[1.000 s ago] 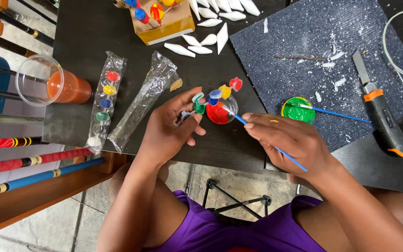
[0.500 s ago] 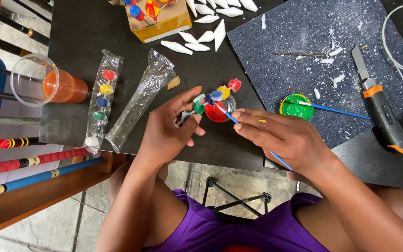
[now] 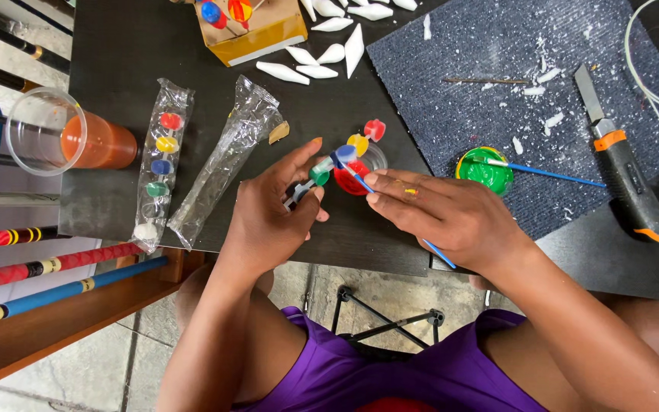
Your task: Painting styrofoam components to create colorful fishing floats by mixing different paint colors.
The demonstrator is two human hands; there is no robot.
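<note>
My left hand [image 3: 272, 210] grips the near end of a strip of small paint pots [image 3: 345, 152] with green, blue, yellow and red lids, lying on the black table [image 3: 116, 46]. My right hand [image 3: 440, 214] holds a thin blue paintbrush [image 3: 360, 181] like a pen, its tip at an open pot of red paint [image 3: 351, 179]. There are yellow paint spots on my right fingers. An open green paint pot [image 3: 484, 172] sits on the grey mat [image 3: 497, 84] with a second blue brush [image 3: 551, 174] resting across it.
A sealed strip of paint pots [image 3: 158, 164] and an empty clear wrapper [image 3: 226, 156] lie left. A plastic cup of orange liquid [image 3: 70, 141] lies on its side. An orange-black utility knife [image 3: 623, 172], white carved pieces [image 3: 322, 53] and a cardboard box [image 3: 249, 27] are farther back. Striped sticks [image 3: 47, 263] lean at left.
My right hand has shifted slightly left, with the brush tip staying at the red pot. My left hand keeps its grip on the paint strip.
</note>
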